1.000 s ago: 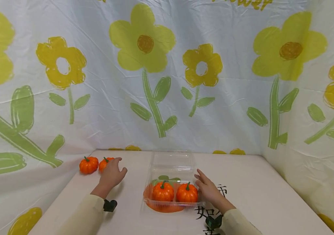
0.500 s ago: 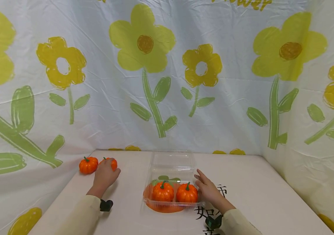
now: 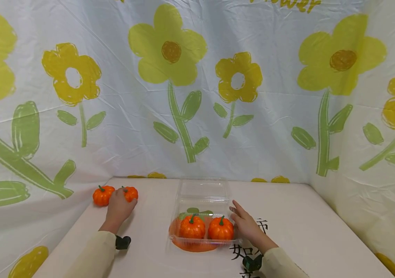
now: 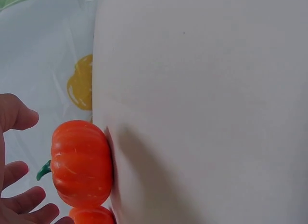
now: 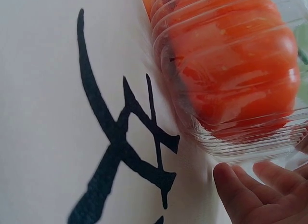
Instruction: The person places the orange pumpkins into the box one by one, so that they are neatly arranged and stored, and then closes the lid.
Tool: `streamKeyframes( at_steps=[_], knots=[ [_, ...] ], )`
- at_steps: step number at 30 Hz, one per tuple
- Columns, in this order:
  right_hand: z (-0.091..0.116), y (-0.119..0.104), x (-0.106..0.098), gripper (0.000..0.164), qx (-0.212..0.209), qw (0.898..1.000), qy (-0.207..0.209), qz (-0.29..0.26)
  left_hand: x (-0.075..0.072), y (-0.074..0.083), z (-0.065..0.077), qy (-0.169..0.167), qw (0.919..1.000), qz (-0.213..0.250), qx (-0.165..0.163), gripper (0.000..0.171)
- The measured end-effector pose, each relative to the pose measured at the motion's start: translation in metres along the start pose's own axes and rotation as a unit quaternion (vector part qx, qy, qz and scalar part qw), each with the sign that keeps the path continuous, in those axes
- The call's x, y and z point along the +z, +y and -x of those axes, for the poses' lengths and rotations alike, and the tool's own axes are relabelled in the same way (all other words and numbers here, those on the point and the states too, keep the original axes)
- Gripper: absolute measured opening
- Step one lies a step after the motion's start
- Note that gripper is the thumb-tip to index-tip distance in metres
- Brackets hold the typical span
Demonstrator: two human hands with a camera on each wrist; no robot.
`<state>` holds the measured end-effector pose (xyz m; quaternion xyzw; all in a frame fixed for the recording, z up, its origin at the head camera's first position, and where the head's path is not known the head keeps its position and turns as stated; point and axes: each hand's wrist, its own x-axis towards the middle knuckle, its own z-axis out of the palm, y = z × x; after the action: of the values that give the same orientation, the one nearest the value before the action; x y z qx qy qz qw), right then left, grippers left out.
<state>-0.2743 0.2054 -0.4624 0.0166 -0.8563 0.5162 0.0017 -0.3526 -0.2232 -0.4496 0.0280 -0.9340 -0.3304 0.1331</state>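
Two small orange pumpkins with green stems sit side by side at the table's back left: a left one [image 3: 102,196] and a right one [image 3: 131,194]. My left hand [image 3: 118,210] reaches over the right pumpkin from the front. In the left wrist view its thumb and fingers are spread around that pumpkin's stem side, with gaps showing. A clear plastic clamshell box [image 3: 183,240] stands mid-table, its lid [image 3: 203,189] folded back. Inside lie two more pumpkins, a left one [image 3: 192,227] and a right one [image 3: 221,228]. My right hand [image 3: 247,226] rests by the box's right side, fingers loosely extended.
The pale table [image 3: 287,216] bears black printed characters [image 3: 239,251] right of the box and an orange printed shape [image 3: 195,246] under it. A flower-printed curtain [image 3: 277,127] stands around the back and sides.
My left hand has moved left and slightly down across the right pumpkin of the back pair, uncovering more of its right side. The right hand and the box have stayed in place.
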Motion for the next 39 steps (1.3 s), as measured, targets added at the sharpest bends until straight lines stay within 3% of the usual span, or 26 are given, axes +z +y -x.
streamKeyframes(
  at_steps=[6,22,34,39],
  knots=[
    [0.001,0.000,-0.001,0.058,0.003,1.000,0.003,0.001,0.004,-0.001,-0.003,0.010,0.9996,0.022,-0.015,0.068],
    [0.000,0.003,-0.001,0.058,0.003,1.000,-0.001,-0.001,0.007,-0.008,-0.008,-0.036,0.9934,0.057,-0.092,0.085],
    [-0.002,0.004,-0.001,0.057,-0.002,1.000,-0.001,0.004,0.013,-0.023,-0.021,-0.032,0.9937,0.058,-0.090,0.089],
    [-0.003,0.004,-0.001,0.057,-0.004,1.000,-0.001,0.002,0.013,-0.022,-0.024,-0.029,0.9944,0.052,-0.087,0.090]
  ],
)
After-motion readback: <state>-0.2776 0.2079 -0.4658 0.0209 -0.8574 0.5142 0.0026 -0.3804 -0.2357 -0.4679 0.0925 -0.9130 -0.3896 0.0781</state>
